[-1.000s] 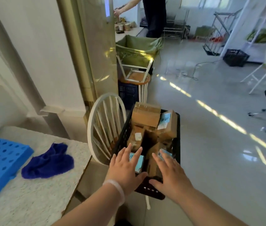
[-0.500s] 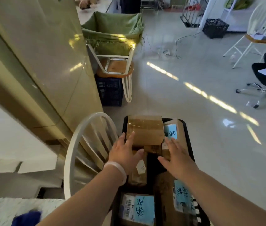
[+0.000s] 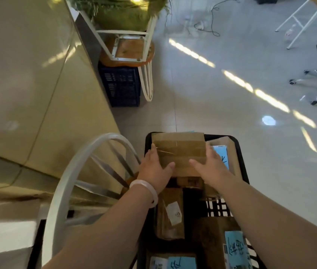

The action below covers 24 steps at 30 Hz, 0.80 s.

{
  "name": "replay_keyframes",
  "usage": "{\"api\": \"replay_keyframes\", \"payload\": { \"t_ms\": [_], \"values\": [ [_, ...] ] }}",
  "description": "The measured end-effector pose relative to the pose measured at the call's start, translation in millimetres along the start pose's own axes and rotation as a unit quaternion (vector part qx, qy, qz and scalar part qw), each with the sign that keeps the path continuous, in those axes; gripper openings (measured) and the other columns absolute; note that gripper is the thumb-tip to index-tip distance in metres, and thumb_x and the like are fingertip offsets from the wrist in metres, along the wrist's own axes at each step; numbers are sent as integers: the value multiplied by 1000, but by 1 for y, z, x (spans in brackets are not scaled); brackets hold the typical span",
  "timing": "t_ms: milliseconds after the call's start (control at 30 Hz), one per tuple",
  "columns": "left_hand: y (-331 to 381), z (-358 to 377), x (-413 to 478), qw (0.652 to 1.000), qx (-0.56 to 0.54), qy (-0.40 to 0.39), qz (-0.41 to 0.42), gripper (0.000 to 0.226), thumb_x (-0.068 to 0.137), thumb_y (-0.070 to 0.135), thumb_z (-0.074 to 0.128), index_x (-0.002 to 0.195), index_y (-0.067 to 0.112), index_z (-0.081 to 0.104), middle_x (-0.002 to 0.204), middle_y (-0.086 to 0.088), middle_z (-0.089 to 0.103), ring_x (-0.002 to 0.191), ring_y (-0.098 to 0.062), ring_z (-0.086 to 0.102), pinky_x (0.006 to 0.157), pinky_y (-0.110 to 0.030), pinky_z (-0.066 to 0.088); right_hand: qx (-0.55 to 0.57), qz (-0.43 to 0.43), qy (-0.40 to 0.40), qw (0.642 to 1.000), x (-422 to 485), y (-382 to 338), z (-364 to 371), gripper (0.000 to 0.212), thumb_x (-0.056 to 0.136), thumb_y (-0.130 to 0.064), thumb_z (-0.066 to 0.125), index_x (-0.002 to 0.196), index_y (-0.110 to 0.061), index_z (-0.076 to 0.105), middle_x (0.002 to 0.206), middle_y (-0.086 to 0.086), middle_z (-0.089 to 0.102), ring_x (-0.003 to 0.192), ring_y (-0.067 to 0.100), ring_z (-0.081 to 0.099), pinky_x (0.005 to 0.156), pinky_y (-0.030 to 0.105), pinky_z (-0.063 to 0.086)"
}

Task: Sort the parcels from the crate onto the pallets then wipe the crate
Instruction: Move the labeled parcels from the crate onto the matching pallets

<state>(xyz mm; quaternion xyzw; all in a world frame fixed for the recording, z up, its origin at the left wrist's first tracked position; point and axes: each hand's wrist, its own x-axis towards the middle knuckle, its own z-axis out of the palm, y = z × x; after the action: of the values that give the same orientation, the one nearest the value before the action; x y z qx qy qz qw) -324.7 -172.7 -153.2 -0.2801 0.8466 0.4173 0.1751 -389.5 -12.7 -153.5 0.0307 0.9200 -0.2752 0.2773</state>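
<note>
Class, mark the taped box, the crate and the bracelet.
Taped box (image 3: pixel 179 152): head view, top face.
Crate (image 3: pixel 218 136): head view, far rim.
Bracelet (image 3: pixel 148 187): head view, middle of band.

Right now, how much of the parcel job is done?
Hardly any. The crate looks full of parcels. In hand: the left grip and right grip hold the taped box on top. Left: sorting the rest, like the blue-labelled parcel, then wiping the crate.

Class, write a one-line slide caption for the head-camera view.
Left hand and right hand grip a taped cardboard parcel at the far end of a black crate.
</note>
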Motion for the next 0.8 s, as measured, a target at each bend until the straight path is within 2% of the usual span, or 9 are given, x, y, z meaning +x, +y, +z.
{"api": "replay_keyframes", "payload": {
  "t_ms": [67, 233, 400, 467, 600, 633, 700, 800],
  "values": [
    [2, -3, 1, 1000, -22, 0, -11, 88, 95, 41, 57, 156, 26, -6, 162, 1, 14, 148, -23, 16, 118, -43, 20, 37, 12, 4, 999, 2, -4, 2, 87, 94, -43, 58, 156, -33, -3, 162, 2, 17, 145, 30, 26, 105, 47, 39],
    [6, -7, -7, 999, -22, 9, -44, 90, 94, 46, 57, 156, 26, -4, 161, -3, 8, 148, -28, 16, 117, -46, 24, 68, 31, 40, 996, -10, -4, -2, 80, 95, -42, 58, 156, -26, 8, 158, 7, 24, 143, 30, 29, 105, 45, 41],
    [9, -4, -33, 994, -62, 72, -51, 83, 89, 42, 65, 153, 25, 15, 154, -4, 20, 139, -28, 32, 110, -44, 36, 88, 20, 67, 994, -33, 3, -13, 69, 91, -49, 60, 149, -23, 32, 140, 7, 42, 125, 25, 47, 101, 45, 48],
    [12, -1, -49, 988, -98, 99, -59, 85, 86, 41, 70, 150, 23, 18, 153, -4, 22, 138, -27, 33, 109, -43, 37, 125, 18, 69, 990, -44, 8, -18, 64, 90, -47, 63, 143, -23, 37, 135, 4, 47, 115, 21, 51, 92, 39, 52],
    [22, 7, -86, 966, -206, 117, -100, 83, 85, 48, 69, 146, 19, 21, 149, -6, 33, 133, -31, 41, 104, -45, 43, 188, 11, 46, 981, -75, 20, -34, 57, 91, -49, 61, 137, -24, 37, 134, 2, 44, 107, 17, 48, 70, 27, 47],
    [23, 8, -95, 957, -238, 129, -105, 80, 85, 49, 68, 145, 18, 25, 148, -7, 36, 132, -31, 43, 103, -44, 43, 201, 10, 38, 979, -83, 24, -39, 56, 91, -52, 59, 135, -23, 37, 131, 2, 47, 107, 18, 50, 69, 28, 48],
    [27, 10, -114, 938, -287, 167, -101, 75, 86, 52, 66, 142, 17, 31, 145, -7, 40, 129, -30, 45, 104, -43, 43, 228, 7, 18, 973, -98, 32, -47, 58, 90, -60, 53, 133, -22, 40, 125, 3, 52, 108, 21, 54, 82, 38, 54],
    [34, 20, -145, 925, -302, 210, -98, 74, 86, 54, 64, 144, 23, 32, 145, -3, 37, 130, -28, 44, 107, -47, 42, 264, -8, -13, 964, -119, 44, -59, 58, 90, -66, 47, 131, -26, 41, 124, 4, 53, 109, 25, 56, 91, 48, 54]
  ]
}}
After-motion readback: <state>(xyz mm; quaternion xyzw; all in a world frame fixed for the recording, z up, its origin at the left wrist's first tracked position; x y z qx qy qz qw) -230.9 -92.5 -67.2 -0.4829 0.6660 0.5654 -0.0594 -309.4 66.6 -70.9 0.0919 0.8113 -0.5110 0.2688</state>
